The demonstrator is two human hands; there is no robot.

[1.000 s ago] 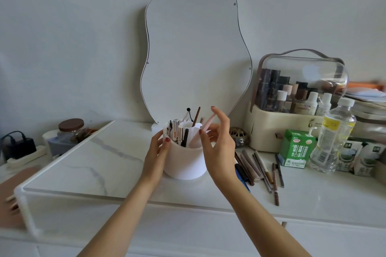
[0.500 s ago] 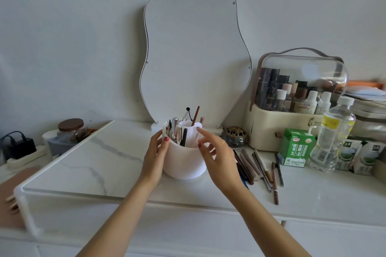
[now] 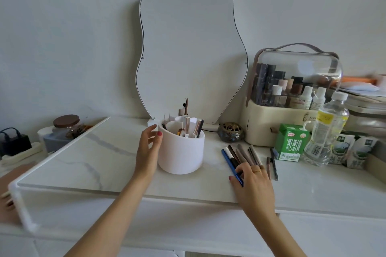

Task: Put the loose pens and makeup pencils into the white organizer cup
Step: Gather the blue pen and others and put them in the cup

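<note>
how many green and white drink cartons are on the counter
3, all at the right: one beside the water bottle, two behind the bottle at the edge. More may be hidden.

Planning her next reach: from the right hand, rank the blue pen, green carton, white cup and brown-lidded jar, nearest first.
From the right hand:
1. Blue pen, under its fingers.
2. Green carton, right, behind.
3. White cup, left; close to the carton's rank.
4. Brown-lidded jar, far left.
</note>
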